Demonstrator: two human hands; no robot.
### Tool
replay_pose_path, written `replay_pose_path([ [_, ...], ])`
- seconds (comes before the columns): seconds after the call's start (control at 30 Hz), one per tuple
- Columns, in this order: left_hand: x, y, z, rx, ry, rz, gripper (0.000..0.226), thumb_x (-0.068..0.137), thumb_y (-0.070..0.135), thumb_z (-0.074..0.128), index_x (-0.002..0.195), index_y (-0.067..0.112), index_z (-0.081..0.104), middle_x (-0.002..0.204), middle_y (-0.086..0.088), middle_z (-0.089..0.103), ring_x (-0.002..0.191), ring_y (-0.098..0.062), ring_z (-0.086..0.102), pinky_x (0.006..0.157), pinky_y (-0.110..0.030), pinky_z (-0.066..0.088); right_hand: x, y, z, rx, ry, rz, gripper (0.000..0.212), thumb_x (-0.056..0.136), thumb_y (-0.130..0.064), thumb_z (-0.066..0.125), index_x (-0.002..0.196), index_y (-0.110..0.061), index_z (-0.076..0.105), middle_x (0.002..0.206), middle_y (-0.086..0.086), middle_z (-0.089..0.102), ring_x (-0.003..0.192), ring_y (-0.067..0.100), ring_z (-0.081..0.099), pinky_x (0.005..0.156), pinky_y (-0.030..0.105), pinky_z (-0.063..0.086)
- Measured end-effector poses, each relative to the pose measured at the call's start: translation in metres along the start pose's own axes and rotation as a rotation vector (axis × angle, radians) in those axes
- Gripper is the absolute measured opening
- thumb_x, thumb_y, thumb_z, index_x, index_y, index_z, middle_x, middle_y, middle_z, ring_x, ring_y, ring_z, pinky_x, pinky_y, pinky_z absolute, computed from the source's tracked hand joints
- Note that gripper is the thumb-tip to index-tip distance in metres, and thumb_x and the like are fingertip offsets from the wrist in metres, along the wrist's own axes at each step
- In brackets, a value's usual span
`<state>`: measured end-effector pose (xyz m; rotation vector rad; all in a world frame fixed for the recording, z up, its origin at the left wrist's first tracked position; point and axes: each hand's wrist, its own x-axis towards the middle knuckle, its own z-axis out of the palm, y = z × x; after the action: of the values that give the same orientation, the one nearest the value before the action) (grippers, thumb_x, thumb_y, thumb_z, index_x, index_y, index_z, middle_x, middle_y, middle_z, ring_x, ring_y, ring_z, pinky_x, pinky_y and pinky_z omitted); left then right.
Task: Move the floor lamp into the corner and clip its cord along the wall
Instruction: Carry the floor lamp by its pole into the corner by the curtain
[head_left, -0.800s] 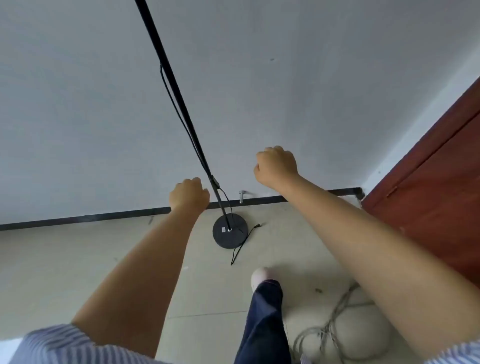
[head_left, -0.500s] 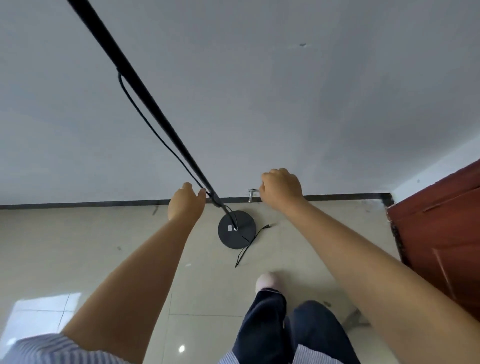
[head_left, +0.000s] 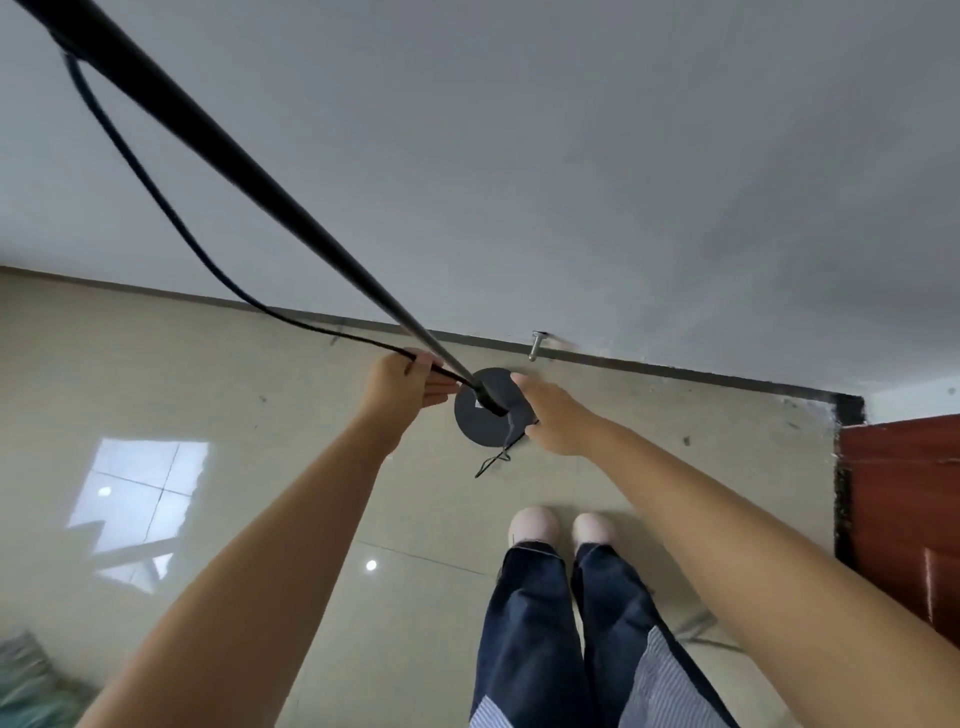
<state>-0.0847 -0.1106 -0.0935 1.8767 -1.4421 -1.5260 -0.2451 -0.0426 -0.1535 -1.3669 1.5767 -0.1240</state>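
The black floor lamp's pole (head_left: 270, 187) slants from the top left down to its round black base (head_left: 475, 421), which stands on the floor close to the wall. Its thin black cord (head_left: 156, 197) hangs off the pole in a loop and runs to my left hand (head_left: 402, 387), which pinches it just left of the pole's foot. My right hand (head_left: 553, 418) is at the base's right edge, with fingers closed on the cord's lower stretch. The loose cord end (head_left: 491, 462) lies on the tiles below the base.
A dark skirting strip (head_left: 675, 370) runs along the grey wall (head_left: 519, 156), with a metal stop (head_left: 536, 344) sticking out behind the base. The corner (head_left: 849, 410) and a red-brown door (head_left: 904, 499) are to the right. My slippered feet (head_left: 535, 525) stand below the base.
Both hands have dropped from fists near the wall to the lamp's foot. The left hand has taken hold of the cord, and the right hand has reached the base's edge. The view has tilted downward.
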Motion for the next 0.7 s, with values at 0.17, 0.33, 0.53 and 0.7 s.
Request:
replay_pose_path([
  [0.17,-0.030,0.006,-0.012,-0.205,-0.003,-0.055,0.037,0.099,0.007,0.033,0.068,0.010,0.053,0.045,0.002,0.070,0.047,-0.004,0.069,0.048,-0.013,0.058,-0.009,0.004,0.004,0.160,-0.253,0.047,0.025,0.089,-0.018,0.046,0.114,-0.013,0.051,0.088,-0.010,0.051,0.090,0.013,0.047,0.074,0.006,0.036],
  [0.33,-0.057,0.021,-0.018,-0.240,0.296,0.006,0.023,0.095,0.017,0.047,0.116,0.007,0.048,0.096,-0.005,0.058,0.090,-0.018,0.059,0.082,-0.029,0.051,-0.033,0.012,-0.020,0.165,-0.155,0.007,0.026,0.092,-0.022,0.035,0.094,-0.011,0.058,0.066,-0.003,0.048,0.062,0.009,0.045,0.057,0.019,0.036],
  [0.53,-0.091,0.076,-0.040,-0.079,0.854,0.427,0.065,0.086,0.023,0.060,0.137,0.004,0.024,0.125,-0.009,0.042,0.114,-0.014,0.040,0.101,-0.032,0.035,-0.050,-0.008,-0.062,0.003,0.137,-0.070,0.039,0.090,-0.026,0.040,0.053,-0.020,0.032,0.054,-0.002,0.038,0.050,0.013,0.035,0.047,0.028,0.026],
  [0.7,-0.097,0.160,-0.068,-0.011,0.898,0.707,0.053,0.088,0.022,0.056,0.132,0.002,0.033,0.108,0.001,0.049,0.104,-0.010,0.043,0.095,-0.032,0.040,-0.051,-0.065,-0.097,-0.309,0.436,-0.137,0.055,0.090,-0.029,0.040,0.040,-0.012,0.025,0.042,0.002,0.028,0.041,0.017,0.025,0.043,0.024,0.017],
])
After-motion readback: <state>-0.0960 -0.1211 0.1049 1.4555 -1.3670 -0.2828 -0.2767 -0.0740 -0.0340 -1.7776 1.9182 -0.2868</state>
